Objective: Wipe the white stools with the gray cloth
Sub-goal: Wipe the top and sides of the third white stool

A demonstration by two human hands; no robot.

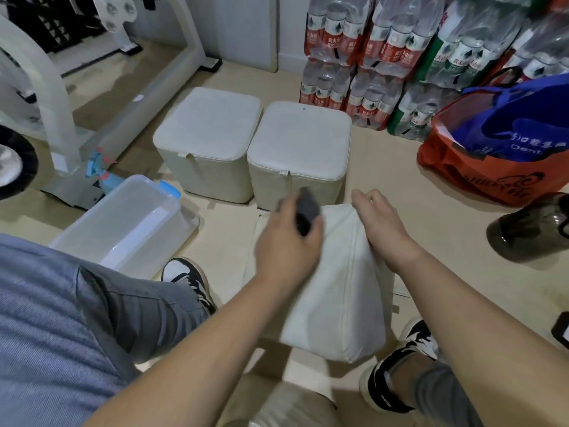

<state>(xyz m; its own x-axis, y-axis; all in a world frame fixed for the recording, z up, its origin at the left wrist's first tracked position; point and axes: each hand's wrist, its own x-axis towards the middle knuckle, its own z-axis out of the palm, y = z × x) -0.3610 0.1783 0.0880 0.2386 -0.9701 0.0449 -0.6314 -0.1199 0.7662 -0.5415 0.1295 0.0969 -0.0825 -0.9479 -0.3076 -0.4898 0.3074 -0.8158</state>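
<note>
Gray cloth [308,212] sits bunched in the left hand [288,241], poised over the upper side of the nearest white stool [335,291]; motion blur makes it hard to say whether the cloth touches. The right hand [380,224] curls over that stool's far edge, holding it tipped on the floor [400,167]. Best to brace firmly there, spread the cloth flatter and stroke along each panel and seam. Beyond stand the far left stool [209,127] and the far right stool [303,140], upright, side by side
</note>
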